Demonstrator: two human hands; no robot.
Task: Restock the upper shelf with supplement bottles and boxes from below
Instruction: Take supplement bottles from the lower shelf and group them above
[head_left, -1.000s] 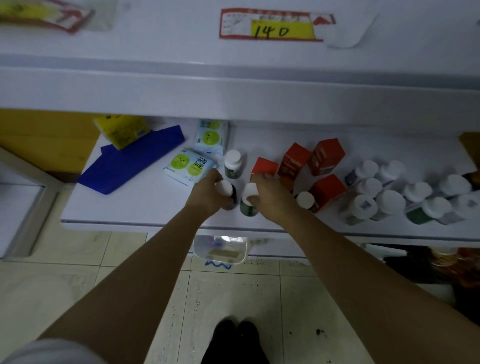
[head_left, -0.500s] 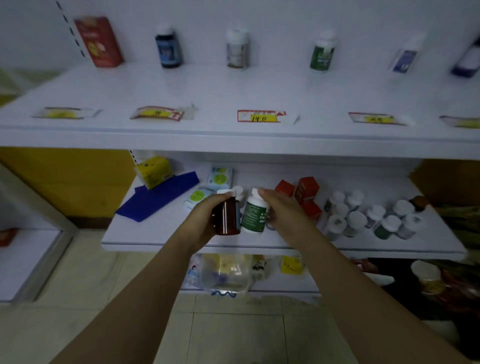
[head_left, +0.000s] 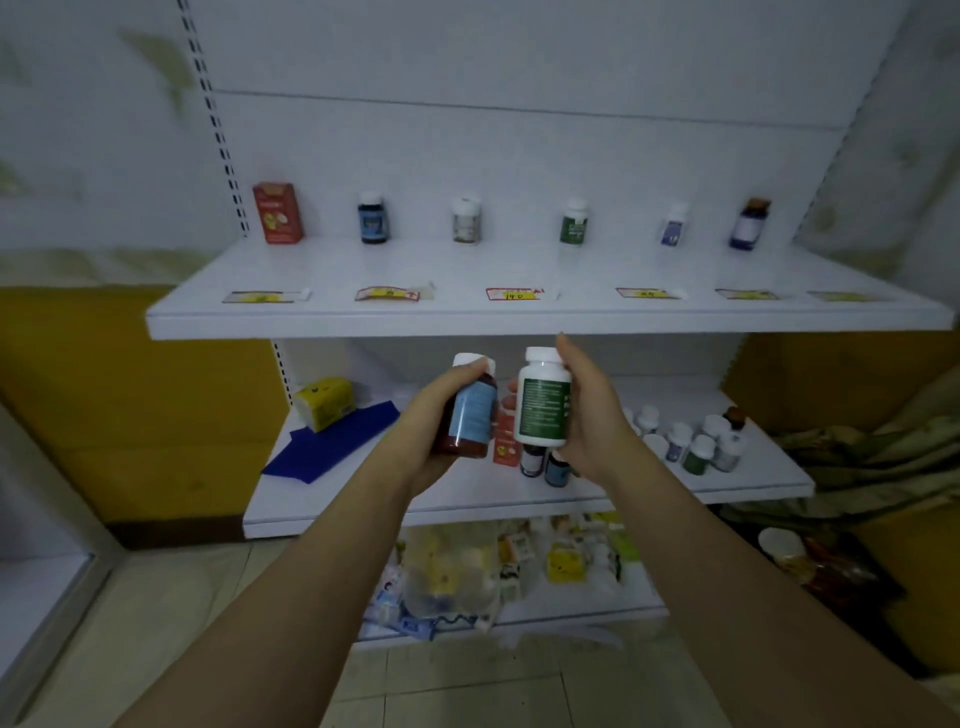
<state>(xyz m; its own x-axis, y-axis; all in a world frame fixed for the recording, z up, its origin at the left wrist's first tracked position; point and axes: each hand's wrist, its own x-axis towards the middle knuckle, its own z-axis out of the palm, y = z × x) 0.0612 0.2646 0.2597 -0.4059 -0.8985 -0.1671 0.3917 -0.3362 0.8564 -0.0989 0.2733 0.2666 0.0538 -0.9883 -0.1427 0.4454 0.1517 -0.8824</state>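
Observation:
My left hand (head_left: 426, 421) grips a brown bottle with a blue label (head_left: 470, 410), white cap up. My right hand (head_left: 592, 415) grips a white bottle with a green label (head_left: 543, 400). Both bottles are held side by side in the air, just below the front edge of the upper shelf (head_left: 519, 322). Along the back of that shelf stand a red box (head_left: 278, 212) and several spaced bottles, among them a green-labelled bottle (head_left: 574, 223). The lower shelf (head_left: 467, 499) carries a cluster of white-capped bottles (head_left: 696, 441) at the right.
Price tags (head_left: 514, 294) lie along the upper shelf's front. A yellow pack (head_left: 324, 402) and a blue sheet (head_left: 332, 441) rest on the lower shelf's left. Packets fill the bottom shelf (head_left: 467, 571). A yellow wall flanks the unit; clutter sits at the right.
Both hands lifted one bottle each off the lower shelf and raised them toward the upper shelf's edge. My view tilted up, bringing the upper shelf into sight.

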